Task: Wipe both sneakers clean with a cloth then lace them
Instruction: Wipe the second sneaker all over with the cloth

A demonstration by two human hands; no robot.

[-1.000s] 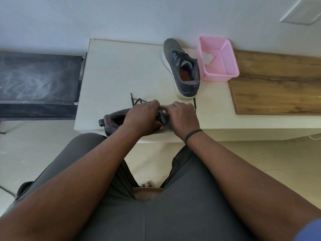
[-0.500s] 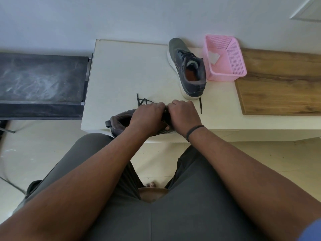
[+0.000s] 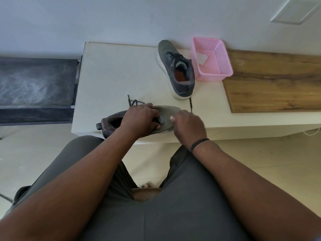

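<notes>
Two sneakers on white table (image 3: 111,70). Your left hand (image 3: 139,119) curls over near sneaker (image 3: 163,117), fingers closed on its lace area. Your right hand (image 3: 188,126) sits just right, loosely curled at toe; grip unclear. Black lace (image 3: 134,102) trails beyond left hand. Second sneaker (image 3: 177,68) farther off, touching pink basket (image 3: 224,66) holding cloth (image 3: 201,58).

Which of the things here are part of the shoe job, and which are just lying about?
In the job:
near sneaker, held by the left hand
right hand
black lace
far sneaker
white cloth in the pink basket

Lying about:
wooden board
black bench
</notes>
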